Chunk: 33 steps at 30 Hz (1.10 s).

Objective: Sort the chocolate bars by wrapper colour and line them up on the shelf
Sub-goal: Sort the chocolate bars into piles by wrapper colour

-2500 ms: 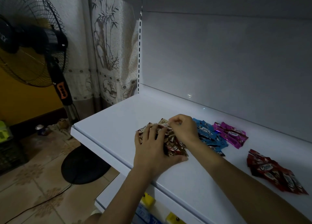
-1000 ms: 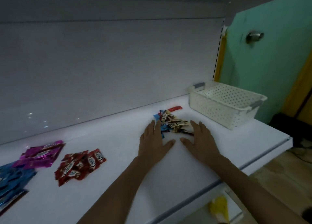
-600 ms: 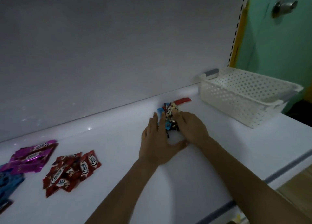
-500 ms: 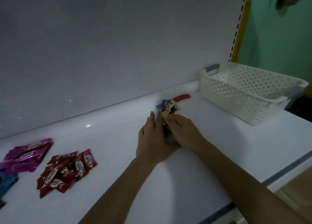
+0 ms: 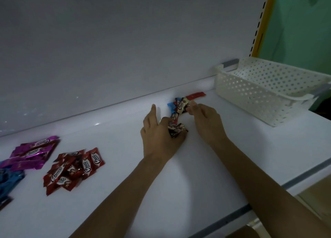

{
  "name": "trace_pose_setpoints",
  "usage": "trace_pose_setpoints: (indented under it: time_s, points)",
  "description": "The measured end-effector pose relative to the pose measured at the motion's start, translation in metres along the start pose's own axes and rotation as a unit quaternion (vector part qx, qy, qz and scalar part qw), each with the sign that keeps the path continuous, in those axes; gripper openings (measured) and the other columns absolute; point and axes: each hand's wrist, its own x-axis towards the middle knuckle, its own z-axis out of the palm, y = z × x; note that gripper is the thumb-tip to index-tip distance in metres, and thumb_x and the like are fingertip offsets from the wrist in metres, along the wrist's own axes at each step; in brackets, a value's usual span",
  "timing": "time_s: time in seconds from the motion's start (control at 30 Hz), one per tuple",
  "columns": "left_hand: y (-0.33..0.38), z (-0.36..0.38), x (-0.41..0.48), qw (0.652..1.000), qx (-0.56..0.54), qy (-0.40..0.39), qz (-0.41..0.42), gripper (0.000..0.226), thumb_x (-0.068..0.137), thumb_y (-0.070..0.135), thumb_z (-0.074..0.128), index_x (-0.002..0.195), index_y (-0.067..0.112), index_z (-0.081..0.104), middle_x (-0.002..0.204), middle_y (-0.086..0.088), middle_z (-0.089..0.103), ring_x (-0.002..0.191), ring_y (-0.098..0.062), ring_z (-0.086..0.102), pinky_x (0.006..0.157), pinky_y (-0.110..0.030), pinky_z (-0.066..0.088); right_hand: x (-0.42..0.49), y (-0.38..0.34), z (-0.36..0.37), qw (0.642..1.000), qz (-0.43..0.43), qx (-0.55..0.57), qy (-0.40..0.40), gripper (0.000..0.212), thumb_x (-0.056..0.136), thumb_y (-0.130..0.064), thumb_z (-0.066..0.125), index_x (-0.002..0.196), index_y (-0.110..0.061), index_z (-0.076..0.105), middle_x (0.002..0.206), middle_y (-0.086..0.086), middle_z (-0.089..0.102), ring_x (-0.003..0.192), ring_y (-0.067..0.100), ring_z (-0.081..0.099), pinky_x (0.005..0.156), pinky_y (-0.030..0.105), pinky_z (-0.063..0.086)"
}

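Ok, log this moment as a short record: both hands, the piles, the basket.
left hand: grips a bunch of brown bars, index finger stretched out
right hand: pinches a brown-and-cream bar at the unsorted heap
unsorted heap: also holds a blue bar and a red bar
sorted groups: purple pile, red pile, blue pile, all at the left of the shelf
basket: white, perforated, right of the unsorted heap
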Motion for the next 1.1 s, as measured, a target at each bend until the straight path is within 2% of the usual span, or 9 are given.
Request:
trace_pose_setpoints:
  time_s: [0.1,0.2,0.33,0.47,0.63,0.73,0.83,0.93,1.1]
  points:
    - [-0.001,0.001,0.001,0.999,0.011,-0.052,-0.008,0.079,0.083,0.06,0.059,0.147,0.023,0.031,0.16,-0.007,0.013,0.148,-0.025,0.011,0.117,-0.041,0.014,-0.006,0.004,0.005,0.991,-0.043,-0.096,-0.08,0.039,0.1,-0.039,0.035,0.095,-0.012,0.063,0.083,-0.002,0.061,0.078,0.013,0.057,0.071,0.027,0.039]
    - [0.0,0.001,0.002,0.999,0.001,-0.033,0.009,0.063,0.084,0.053,0.061,0.138,0.025,0.043,0.136,0.003,0.052,0.129,-0.021,0.042,0.105,-0.035,0.029,-0.012,0.001,0.011,0.986,-0.082,-0.061,-0.134,0.035,0.099,-0.039,0.039,0.105,-0.017,0.065,0.096,-0.002,0.067,0.09,0.013,0.062,0.081,0.028,0.048]
    - [0.003,-0.005,-0.002,1.0,-0.004,-0.01,0.029,0.051,0.087,0.047,0.06,0.133,0.029,0.048,0.119,0.004,0.06,0.11,-0.019,0.048,0.078,-0.028,0.037,-0.009,-0.002,0.01,0.992,-0.08,0.014,-0.094,0.023,0.096,-0.033,0.049,0.1,-0.02,0.067,0.095,-0.006,0.068,0.09,0.01,0.064,0.085,0.029,0.051]
    - [0.004,-0.008,-0.007,0.998,0.017,0.005,0.054,0.047,0.09,0.039,0.058,0.136,0.034,0.046,0.114,0.004,0.06,0.101,-0.019,0.058,0.071,-0.026,0.041,-0.007,-0.001,0.011,0.993,-0.022,0.1,-0.053,0.031,0.096,-0.03,0.049,0.09,-0.005,0.066,0.086,0.011,0.069,0.084,0.024,0.067,0.08,0.045,0.055]
    - [0.004,-0.009,-0.008,0.998,0.006,0.034,0.057,0.039,0.095,0.031,0.053,0.134,0.03,0.05,0.107,0.002,0.064,0.092,-0.02,0.061,0.066,-0.025,0.038,-0.008,0.002,0.008,0.998,-0.06,0.013,-0.017,0.04,0.099,-0.037,0.041,0.089,-0.006,0.064,0.086,0.013,0.067,0.084,0.023,0.063,0.075,0.032,0.048]
    - [0.002,-0.009,-0.008,0.997,-0.061,0.046,0.031,0.024,0.097,0.035,0.05,0.118,0.027,0.057,0.093,0.003,0.069,0.08,-0.018,0.065,0.064,-0.028,0.048,-0.012,0.002,0.007,0.997,-0.062,0.02,-0.038,0.052,0.095,-0.049,0.035,0.093,-0.005,0.063,0.087,0.011,0.067,0.084,0.021,0.063,0.073,0.028,0.049]
    - [-0.003,-0.008,-0.006,0.983,-0.164,0.079,-0.011,0.018,0.096,0.036,0.053,0.107,0.024,0.06,0.085,0.004,0.069,0.076,-0.019,0.067,0.067,-0.037,0.056,-0.016,0.003,0.009,0.99,-0.095,-0.007,-0.103,0.04,0.093,-0.052,0.042,0.1,-0.021,0.065,0.094,-0.009,0.065,0.088,0.006,0.06,0.074,0.019,0.047]
    - [-0.005,-0.011,-0.005,0.949,-0.285,0.126,-0.056,0.013,0.096,0.03,0.056,0.098,0.019,0.064,0.079,0.008,0.066,0.075,-0.015,0.065,0.067,-0.032,0.055,-0.013,0.01,0.013,0.975,-0.161,-0.116,-0.102,0.035,0.096,-0.047,0.042,0.1,-0.021,0.064,0.088,-0.011,0.058,0.088,0.01,0.058,0.071,0.023,0.041]
    - [-0.009,-0.015,-0.007,0.887,-0.422,0.156,-0.105,0.012,0.094,0.029,0.06,0.093,0.02,0.067,0.083,0.003,0.069,0.081,-0.012,0.067,0.074,-0.033,0.055,-0.01,0.012,0.008,0.968,-0.141,-0.157,-0.136,0.037,0.085,-0.058,0.05,0.089,-0.025,0.066,0.09,-0.008,0.057,0.091,0.011,0.056,0.074,0.024,0.04]
